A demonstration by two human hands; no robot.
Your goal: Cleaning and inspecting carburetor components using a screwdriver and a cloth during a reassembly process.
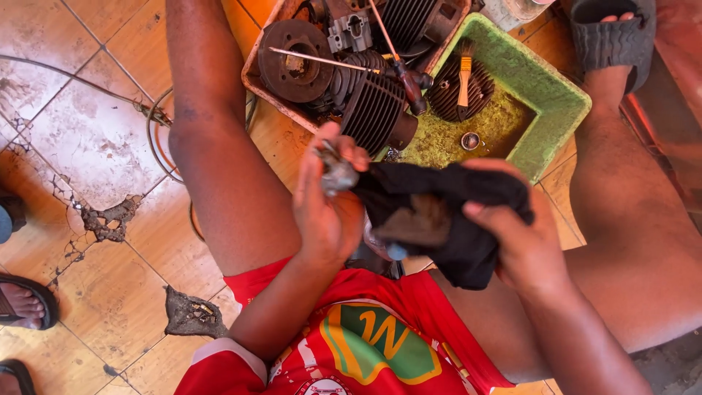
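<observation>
My left hand grips a small grey metal engine part between thumb and fingers, held above my lap. My right hand clutches a black rag that drapes across to the metal part and touches it. Both hands sit close together in front of my red shirt, between my bare knees. How much of the part lies under the rag is hidden.
On the tiled floor ahead lies a brown tray with a finned cylinder, a round flywheel and a screwdriver. A green tub holds dirty liquid, a brush and a finned head. Other people's sandalled feet at left.
</observation>
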